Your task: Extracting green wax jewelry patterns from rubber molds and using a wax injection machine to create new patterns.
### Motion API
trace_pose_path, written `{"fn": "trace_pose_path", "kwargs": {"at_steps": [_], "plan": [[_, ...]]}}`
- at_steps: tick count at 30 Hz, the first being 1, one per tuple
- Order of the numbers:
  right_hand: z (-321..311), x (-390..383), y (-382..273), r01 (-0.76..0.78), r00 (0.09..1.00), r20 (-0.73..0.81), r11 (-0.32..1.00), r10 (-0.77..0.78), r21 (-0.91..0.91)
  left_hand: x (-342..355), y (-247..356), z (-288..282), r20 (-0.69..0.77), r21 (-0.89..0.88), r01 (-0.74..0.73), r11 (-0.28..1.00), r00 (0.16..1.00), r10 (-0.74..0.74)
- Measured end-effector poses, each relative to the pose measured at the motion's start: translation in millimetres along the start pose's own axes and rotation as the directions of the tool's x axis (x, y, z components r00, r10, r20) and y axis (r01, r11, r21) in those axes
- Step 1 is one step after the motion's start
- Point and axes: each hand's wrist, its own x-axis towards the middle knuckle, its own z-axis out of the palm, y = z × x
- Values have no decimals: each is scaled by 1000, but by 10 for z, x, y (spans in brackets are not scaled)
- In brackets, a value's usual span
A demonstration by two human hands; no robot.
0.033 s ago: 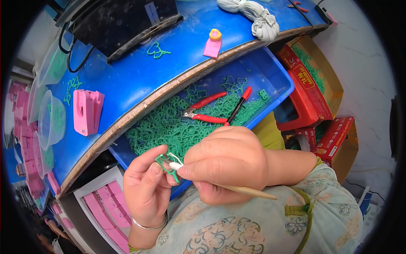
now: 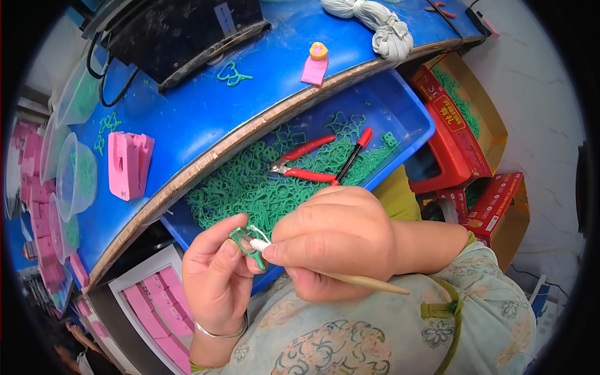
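Observation:
Between the fingertips of my left hand (image 2: 215, 275) is a small green openwork piece (image 2: 259, 261), held upright over my lap. My right hand (image 2: 337, 234) is closed round a slim wooden-handled tool (image 2: 378, 285). White wrapping shows near the tool's front end, which meets the green piece; its very tip is too small to make out. Behind both hands a blue plastic bin (image 2: 409, 115) holds a heap of similar green pieces (image 2: 250, 187). Red-handled cutters (image 2: 306, 175) and a black marker with a red end (image 2: 354, 156) lie on that heap.
The blue worktable (image 2: 181, 119) has a curved front edge beyond the bin. On it stand a pink block (image 2: 129, 165), a pink piece with a yellow top (image 2: 315, 65), a bundle of pale cloth (image 2: 390, 40) and clear tubs (image 2: 78, 169). Red boxes (image 2: 459, 125) stand at right.

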Motion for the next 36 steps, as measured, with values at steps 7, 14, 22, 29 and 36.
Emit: {"fn": "trace_pose_path", "kwargs": {"at_steps": [7, 14, 22, 29, 36], "plan": [[-1, -14, 8, -21, 999, 25, 1000, 21, 12, 13, -24, -30, 18, 34, 5, 999, 1000, -5], [0, 6, 14, -33, 999, 38, 997, 30, 67, 15, -24, -34, 5, -3, -8, 1000, 1000, 8], [-2, 16, 15, -16, 1000, -7, 998, 17, 60, 14, -20, 5, -24, -2, 8, 1000, 1000, -9], [0, -17, 11, -58, 998, 7, 995, 58, 83, 0, -38, -85, 16, 14, -38, 999, 999, 37], [-9, -24, 13, -50, 999, 12, 997, 49, 64, 10, -48, -94, 51, -35, -37, 999, 998, 39]]}}
